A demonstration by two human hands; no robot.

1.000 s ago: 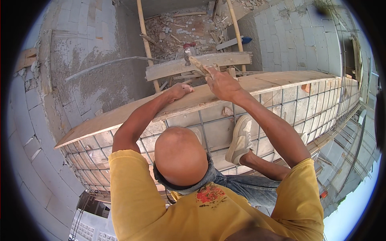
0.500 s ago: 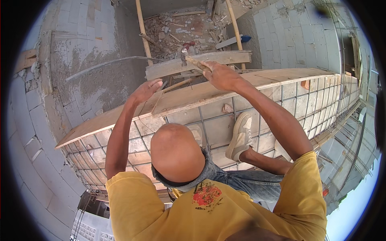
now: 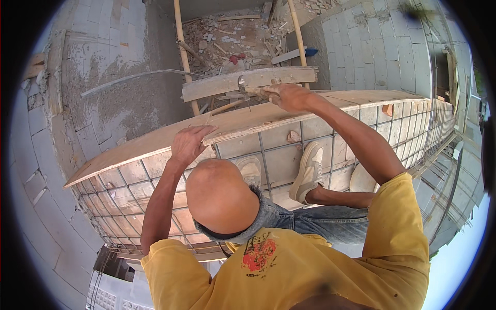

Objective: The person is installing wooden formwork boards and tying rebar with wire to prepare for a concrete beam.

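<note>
A hammer (image 3: 252, 90) is in my right hand (image 3: 289, 97), the fingers wrapped round its wooden handle. Its metal head hovers or rests by the far edge of a long plywood board (image 3: 144, 147); whether it touches anything I cannot tell. On the board's near edge lies my left hand (image 3: 188, 144), fingers bent over the top and closed on the edge. Anything small under those fingers is hidden. Beneath the board runs a steel bar grid (image 3: 262, 155). My bent knee (image 3: 219, 196) and my shoes (image 3: 308, 170) are close to it.
Beyond the board, a timber plank (image 3: 206, 90) spans between bamboo poles (image 3: 296, 31). Broken rubble (image 3: 232, 44) covers the ground far below, a drop past the board. Grey block walls (image 3: 361, 49) rise on both sides. A thin pale strip (image 3: 121, 81) slants at left.
My left hand has come down and nearer, from above the board onto its near edge. The hammer head has lowered slightly, still in my right hand. The whole view has shifted a little.
</note>
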